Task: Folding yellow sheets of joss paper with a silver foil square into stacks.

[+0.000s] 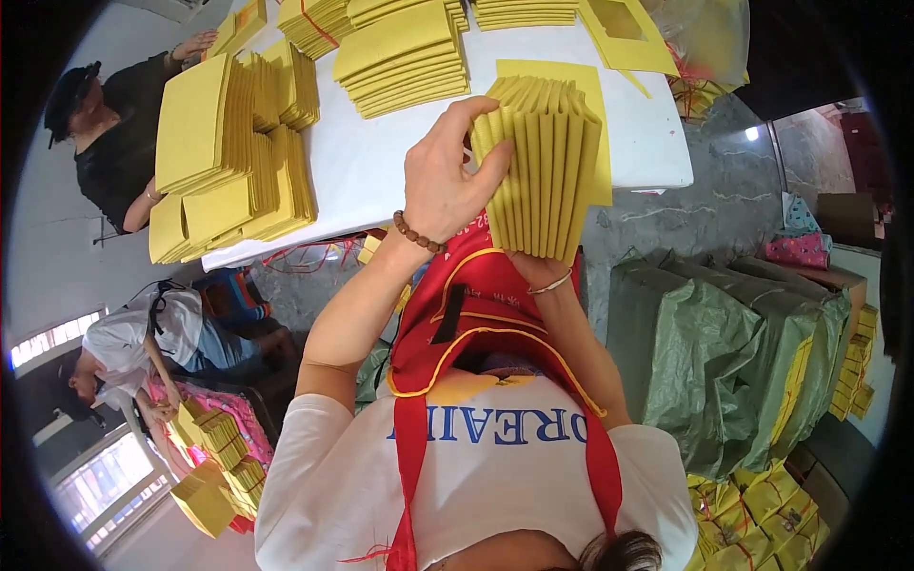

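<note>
In front of my chest, above the near edge of the table, I hold a stack of folded yellow paper packets (545, 176), its folded edges in a row facing me. My left hand (452, 167) is closed on the stack's left side, the thumb pressed against the outer packet. My right hand (535, 270) is at the stack's lower end, mostly hidden behind it, its fingers out of sight. Behind the stack a flat yellow sheet (602, 114) lies on the white table (628, 143).
More yellow stacks (405, 57) line the table's far side and its left end (205, 133). Two people (119, 133) (143, 333) are at the left, one beside yellow bundles (214, 433). Green sacks (709, 352) stand at right, above tied yellow bundles (762, 514).
</note>
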Demonstrator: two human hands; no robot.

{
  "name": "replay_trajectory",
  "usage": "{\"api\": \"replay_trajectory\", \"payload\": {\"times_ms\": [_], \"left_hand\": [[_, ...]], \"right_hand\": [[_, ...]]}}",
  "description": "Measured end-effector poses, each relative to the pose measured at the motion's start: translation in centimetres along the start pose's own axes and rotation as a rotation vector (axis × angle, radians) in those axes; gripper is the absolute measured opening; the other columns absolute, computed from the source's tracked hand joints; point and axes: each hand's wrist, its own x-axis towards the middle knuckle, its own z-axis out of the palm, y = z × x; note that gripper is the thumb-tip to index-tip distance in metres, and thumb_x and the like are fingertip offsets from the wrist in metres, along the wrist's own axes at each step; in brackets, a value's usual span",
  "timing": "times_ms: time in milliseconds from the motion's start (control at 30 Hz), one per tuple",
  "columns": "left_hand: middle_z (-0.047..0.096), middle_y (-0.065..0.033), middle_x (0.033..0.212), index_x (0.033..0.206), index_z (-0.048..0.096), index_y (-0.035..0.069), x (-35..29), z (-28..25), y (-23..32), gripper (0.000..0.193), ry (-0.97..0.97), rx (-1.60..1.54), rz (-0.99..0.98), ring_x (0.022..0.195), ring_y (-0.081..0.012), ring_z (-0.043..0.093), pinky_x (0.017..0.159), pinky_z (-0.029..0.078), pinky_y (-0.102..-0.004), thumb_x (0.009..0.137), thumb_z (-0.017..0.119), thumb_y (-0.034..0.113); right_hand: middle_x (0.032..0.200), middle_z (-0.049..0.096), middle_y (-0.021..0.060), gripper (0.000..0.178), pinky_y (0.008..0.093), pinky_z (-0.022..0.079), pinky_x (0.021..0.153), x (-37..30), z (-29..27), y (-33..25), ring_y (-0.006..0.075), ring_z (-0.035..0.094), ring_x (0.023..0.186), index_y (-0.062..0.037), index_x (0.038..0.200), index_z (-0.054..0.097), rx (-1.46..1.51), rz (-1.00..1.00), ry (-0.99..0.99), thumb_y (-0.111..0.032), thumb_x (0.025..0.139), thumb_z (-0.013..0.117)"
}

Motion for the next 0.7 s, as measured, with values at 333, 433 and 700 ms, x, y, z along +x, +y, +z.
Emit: {"api": "replay_trajectory", "payload": {"times_ms": [333, 433, 700], "left_hand": [[0.058, -0.0118, 0.075, 0.103, 0.053, 0.006, 0.0, 0.2, 0.0, 0.035, 0.017, 0.055, -0.061, 0.062, -0.0249, 0.057, 0.057, 0.046, -0.033, 0.071, 0.063, 0.017], [0.058, -0.0117, 0.074, 0.103, 0.053, 0.006, -0.2, 0.1, -0.5, 0.035, 0.05, 0.015, -0.038, 0.06, -0.0246, 0.056, 0.057, 0.045, -0.0333, 0.072, 0.063, 0.017], [0.058, -0.0111, 0.072, 0.103, 0.054, 0.006, -0.8, -0.5, -0.5, 0.038, 0.042, 0.037, -0.097, 0.057, -0.0232, 0.055, 0.053, 0.043, -0.032, 0.073, 0.066, 0.026]], "right_hand": [[0.128, 0.048, 0.0097, 0.054, 0.0428, 0.04, 0.097, 0.1, -0.3, -0.1, 0.0246, 0.05, 0.114, -0.0105, 0.128, 0.044, -0.043, -0.001, 0.039, -0.045, 0.087, 0.042], [0.129, 0.047, 0.0102, 0.053, 0.0432, 0.04, 0.097, 0.3, -0.4, 0.0, 0.0249, 0.049, 0.115, -0.0107, 0.128, 0.044, 0.019, 0.053, 0.02, -0.045, 0.087, 0.04], [0.129, 0.047, 0.0106, 0.052, 0.0454, 0.039, 0.097, 0.3, -0.7, 0.4, 0.0257, 0.049, 0.114, -0.0099, 0.129, 0.042, -0.058, 0.017, 0.009, -0.042, 0.089, 0.036]]}}
